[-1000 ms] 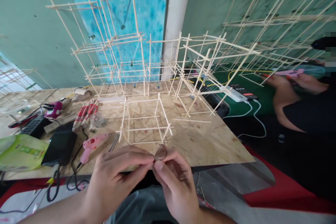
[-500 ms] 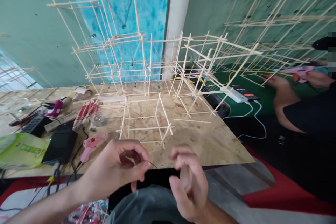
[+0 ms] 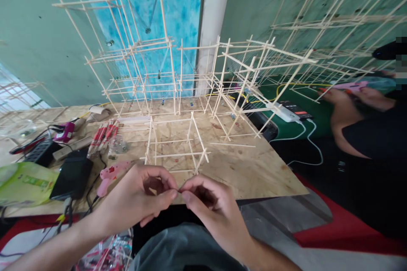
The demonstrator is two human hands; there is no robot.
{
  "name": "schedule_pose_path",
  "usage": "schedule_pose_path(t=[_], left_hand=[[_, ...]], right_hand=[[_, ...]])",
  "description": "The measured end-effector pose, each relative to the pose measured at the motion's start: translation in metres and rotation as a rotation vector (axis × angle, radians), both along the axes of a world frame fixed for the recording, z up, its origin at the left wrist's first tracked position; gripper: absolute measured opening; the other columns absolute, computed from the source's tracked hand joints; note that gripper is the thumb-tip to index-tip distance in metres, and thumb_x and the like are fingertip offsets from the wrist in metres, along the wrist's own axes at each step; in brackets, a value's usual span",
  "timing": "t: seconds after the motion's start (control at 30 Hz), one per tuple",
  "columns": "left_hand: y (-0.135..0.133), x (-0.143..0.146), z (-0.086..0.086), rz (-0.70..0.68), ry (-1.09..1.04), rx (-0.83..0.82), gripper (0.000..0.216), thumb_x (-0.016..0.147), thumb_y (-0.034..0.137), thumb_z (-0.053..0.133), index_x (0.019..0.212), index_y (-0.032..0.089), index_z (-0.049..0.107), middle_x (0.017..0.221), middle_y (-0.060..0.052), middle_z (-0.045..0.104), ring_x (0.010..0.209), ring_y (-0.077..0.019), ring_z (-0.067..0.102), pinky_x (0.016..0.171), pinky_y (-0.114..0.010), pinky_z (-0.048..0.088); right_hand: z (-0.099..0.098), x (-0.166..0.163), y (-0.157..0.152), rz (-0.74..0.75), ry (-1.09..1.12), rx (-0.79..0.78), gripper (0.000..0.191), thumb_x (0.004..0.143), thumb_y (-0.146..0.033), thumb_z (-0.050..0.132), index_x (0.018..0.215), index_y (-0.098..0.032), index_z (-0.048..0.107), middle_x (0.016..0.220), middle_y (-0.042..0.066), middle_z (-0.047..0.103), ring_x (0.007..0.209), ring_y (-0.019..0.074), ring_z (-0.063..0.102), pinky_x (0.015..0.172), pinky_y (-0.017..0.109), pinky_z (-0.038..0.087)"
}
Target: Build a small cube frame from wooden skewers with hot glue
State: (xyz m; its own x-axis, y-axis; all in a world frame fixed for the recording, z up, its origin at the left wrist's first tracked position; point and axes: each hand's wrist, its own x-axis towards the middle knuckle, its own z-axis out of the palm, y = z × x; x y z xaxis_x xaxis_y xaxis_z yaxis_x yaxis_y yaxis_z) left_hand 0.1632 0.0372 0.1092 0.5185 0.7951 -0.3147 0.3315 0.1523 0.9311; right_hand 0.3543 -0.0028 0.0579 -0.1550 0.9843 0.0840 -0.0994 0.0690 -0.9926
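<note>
Thread (image 3: 182, 189) thin, light, floppy, easy to drop. Left hand (image 3: 136, 197) and right hand (image 3: 210, 207) closed, pinching it. Best hold near end. Stick frame (image 3: 178, 155) at 12 o'clock.

One head-worn view, facing forward and down (wide-angle); hands (image 3: 136, 194) close, plywood table (image 3: 254, 169) just beyond.

Left hand (image 3: 140, 194): curled, thumb and fingertips pinched together.
Right hand (image 3: 212, 207): curled, fingertips meeting the left's.
Forearms (image 3: 57, 241): angled inward from both sides, wrists low.
</note>
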Motion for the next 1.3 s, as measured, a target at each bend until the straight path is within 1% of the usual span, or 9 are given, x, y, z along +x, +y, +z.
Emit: schedule_pose_path(t=[0.2, 0.33, 0.4, 0.57, 0.73, 0.93, 1.0, 1.2, 1.3], left_hand=[[0.0, -0.003, -0.004, -0.015, -0.066, -0.05, 0.021, 0.086, 0.034, 0.077, 0.085, 0.017, 0.064, 0.049, 0.01, 0.052, 0.034, -0.0016, 0.037, 0.036, -0.011, 0.025], [0.0, -0.007, -0.011, -0.001, -0.148, -0.095, 0.03, 0.09, 0.044, 0.074, 0.095, 0.017, 0.063, 0.053, 0.007, 0.058, 0.033, -0.002, 0.04, 0.034, -0.011, 0.03], [-0.001, -0.007, -0.014, 0.013, -0.212, -0.133, 0.034, 0.092, 0.048, 0.071, 0.098, 0.016, 0.063, 0.056, 0.004, 0.062, 0.033, -0.0039, 0.046, 0.033, -0.012, 0.034], [-0.006, 0.002, -0.02, 0.037, -0.378, -0.179, 0.03, 0.094, 0.045, 0.07, 0.092, 0.016, 0.064, 0.066, -0.001, 0.067, 0.048, -0.0103, 0.062, 0.04, -0.017, 0.051], [-0.008, 0.007, -0.027, 0.081, -0.476, -0.175, 0.025, 0.095, 0.04, 0.07, 0.096, 0.016, 0.065, 0.073, -0.001, 0.066, 0.065, -0.0145, 0.07, 0.047, -0.02, 0.059], [-0.008, 0.009, -0.029, 0.072, -0.516, -0.232, 0.025, 0.096, 0.04, 0.07, 0.092, 0.016, 0.063, 0.077, -0.002, 0.066, 0.068, -0.0141, 0.07, 0.051, -0.021, 0.06], [-0.009, 0.01, -0.029, 0.069, -0.514, -0.237, 0.025, 0.097, 0.04, 0.069, 0.091, 0.016, 0.063, 0.076, -0.001, 0.066, 0.068, -0.014, 0.07, 0.052, -0.021, 0.061], [-0.01, 0.009, -0.032, 0.092, -0.51, -0.249, 0.026, 0.097, 0.041, 0.068, 0.09, 0.016, 0.061, 0.074, -0.001, 0.065, 0.067, -0.0145, 0.07, 0.051, -0.021, 0.06], [-0.011, 0.008, -0.034, 0.12, -0.509, -0.216, 0.026, 0.097, 0.041, 0.068, 0.093, 0.016, 0.063, 0.074, -0.001, 0.067, 0.067, -0.015, 0.07, 0.051, -0.022, 0.061]], right_hand=[[0.001, 0.0, 0.0, -0.034, -0.05, 0.042, 0.017, 0.09, -0.035, 0.072, 0.083, -0.02, 0.071, 0.064, -0.003, 0.058, 0.054, 0.0099, 0.044, 0.049, 0.023, 0.033], [-0.002, -0.001, 0.0, -0.062, -0.045, 0.076, 0.018, 0.092, -0.037, 0.069, 0.083, -0.021, 0.071, 0.067, -0.002, 0.059, 0.054, 0.0102, 0.044, 0.048, 0.023, 0.033], [-0.003, -0.001, -0.001, -0.063, -0.031, 0.079, 0.018, 0.093, -0.037, 0.069, 0.083, -0.021, 0.07, 0.069, -0.001, 0.061, 0.055, 0.0104, 0.046, 0.048, 0.023, 0.034], [0.0, 0.0, 0.002, -0.02, 0.016, 0.013, 0.02, 0.089, -0.039, 0.073, 0.082, -0.021, 0.07, 0.069, 0.0, 0.064, 0.057, 0.0109, 0.048, 0.05, 0.023, 0.036], [-0.002, 0.0, 0.005, -0.022, 0.048, -0.052, 0.028, 0.087, -0.046, 0.075, 0.077, -0.02, 0.069, 0.062, -0.003, 0.056, 0.054, 0.0097, 0.044, 0.05, 0.022, 0.035], [-0.016, -0.003, 0.007, -0.048, 0.12, -0.035, 0.028, 0.087, -0.047, 0.076, 0.081, -0.02, 0.071, 0.067, -0.001, 0.061, 0.059, 0.0108, 0.052, 0.054, 0.023, 0.041], [-0.015, -0.003, 0.007, -0.033, 0.108, -0.049, 0.028, 0.087, -0.046, 0.076, 0.08, -0.02, 0.071, 0.068, -0.001, 0.062, 0.059, 0.0112, 0.053, 0.054, 0.023, 0.042], [-0.005, -0.002, 0.008, -0.008, 0.09, -0.055, 0.027, 0.087, -0.044, 0.074, 0.08, -0.019, 0.068, 0.066, -0.001, 0.06, 0.059, 0.0105, 0.05, 0.054, 0.023, 0.04], [-0.004, -0.002, 0.009, -0.003, 0.074, -0.065, 0.025, 0.087, -0.042, 0.074, 0.079, -0.018, 0.068, 0.065, -0.002, 0.058, 0.057, 0.0093, 0.047, 0.052, 0.022, 0.037]])
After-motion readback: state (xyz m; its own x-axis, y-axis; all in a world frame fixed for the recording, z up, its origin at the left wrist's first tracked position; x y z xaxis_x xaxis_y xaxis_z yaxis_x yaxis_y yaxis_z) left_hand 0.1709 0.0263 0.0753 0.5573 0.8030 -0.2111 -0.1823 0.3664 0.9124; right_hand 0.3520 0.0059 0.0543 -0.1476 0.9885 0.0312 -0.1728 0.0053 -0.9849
